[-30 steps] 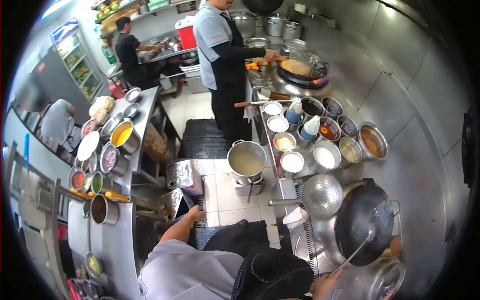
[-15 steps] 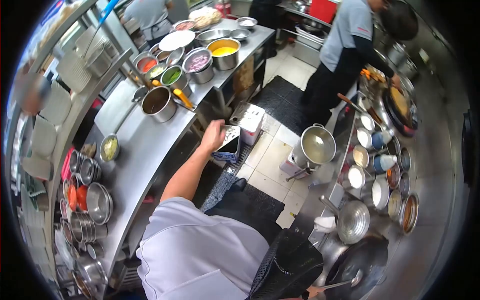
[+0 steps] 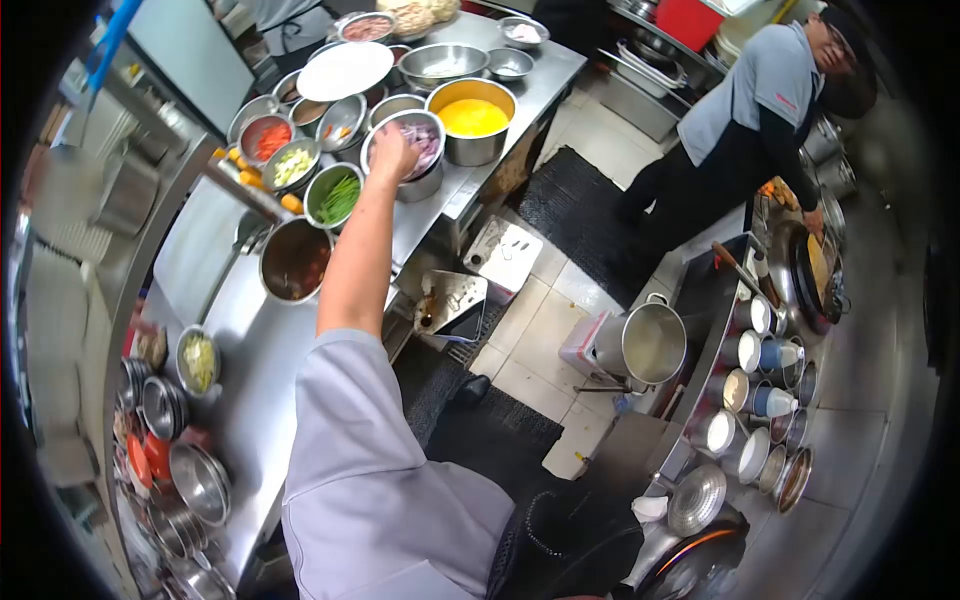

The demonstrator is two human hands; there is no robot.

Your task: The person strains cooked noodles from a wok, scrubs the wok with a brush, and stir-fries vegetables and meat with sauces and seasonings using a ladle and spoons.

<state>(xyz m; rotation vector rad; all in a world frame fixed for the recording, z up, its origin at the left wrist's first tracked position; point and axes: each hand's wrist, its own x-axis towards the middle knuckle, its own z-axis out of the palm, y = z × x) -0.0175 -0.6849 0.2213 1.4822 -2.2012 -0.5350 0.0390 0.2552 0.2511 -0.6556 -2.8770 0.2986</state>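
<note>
My left hand (image 3: 393, 152) reaches down into a metal bowl (image 3: 375, 125) of chopped red onion (image 3: 424, 147). Its fingers are curled at the onion, and their tips are partly hidden. Close to its right side stands a deep pot of yellow liquid (image 3: 472, 118). Below my wrist sits a bowl of cut green vegetables (image 3: 335, 198), with bowls of pale chopped vegetable (image 3: 293, 165) and red pieces (image 3: 268, 138) further left. My right hand is out of view; a wok (image 3: 690, 560) and a perforated ladle (image 3: 697, 500) lie at the lower right.
A co-worker (image 3: 755, 110) stands at the stove, one hand near a pan (image 3: 812, 270). A large stockpot (image 3: 642, 343) stands in the aisle. Bins (image 3: 450, 303) sit beside the steel counter (image 3: 262, 350). Seasoning containers (image 3: 753, 453) line the right side.
My left hand has moved from above the bin up and forward to the red onion bowl. The view has shifted, and my right hand with its ladle has left the frame.
</note>
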